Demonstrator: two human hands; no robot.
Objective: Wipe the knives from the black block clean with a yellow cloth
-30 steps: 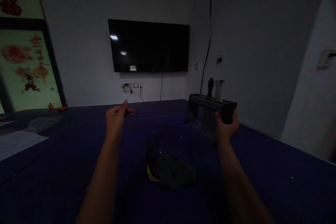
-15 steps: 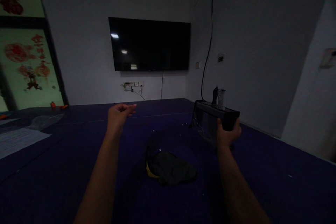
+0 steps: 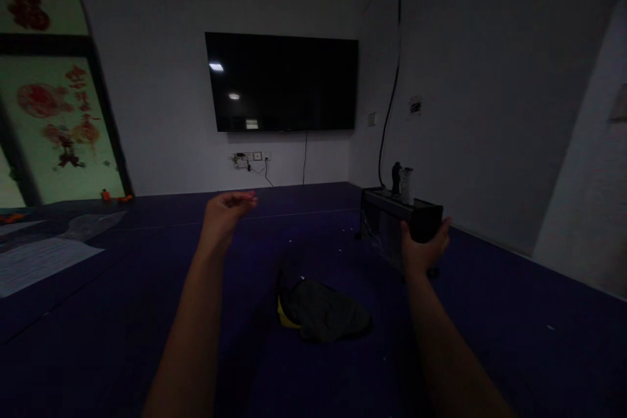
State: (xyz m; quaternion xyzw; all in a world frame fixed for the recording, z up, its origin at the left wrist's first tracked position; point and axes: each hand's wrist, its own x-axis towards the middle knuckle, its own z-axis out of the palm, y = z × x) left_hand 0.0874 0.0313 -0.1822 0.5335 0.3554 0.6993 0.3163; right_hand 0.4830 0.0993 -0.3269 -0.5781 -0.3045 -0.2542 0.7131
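Raised above the floor at centre left, my left hand (image 3: 226, 214) has its thumb and fingertips drawn into a pinch. Whether something small is between them cannot be made out. My right hand (image 3: 425, 253) grips the near end of a long black box (image 3: 386, 219), thumb on one side and fingers on the other. The box has a glossy, see-through-looking side. On its top stand a silvery cylinder (image 3: 406, 185) and a dark upright piece (image 3: 396, 177). Between my forearms a crumpled dark cloth item (image 3: 326, 313) with a yellow edge lies on the floor.
The dark blue floor (image 3: 147, 313) has small white scraps on it. Papers (image 3: 44, 264), clear plastic film (image 3: 93, 225) and small orange objects (image 3: 106, 195) lie at left. A television (image 3: 284, 81) hangs ahead. A black cable (image 3: 392, 98) runs down the right wall.
The black box and my right hand have shifted slightly left. My left hand keeps its pinch. The view has turned slightly left, so the room appears a little farther right.
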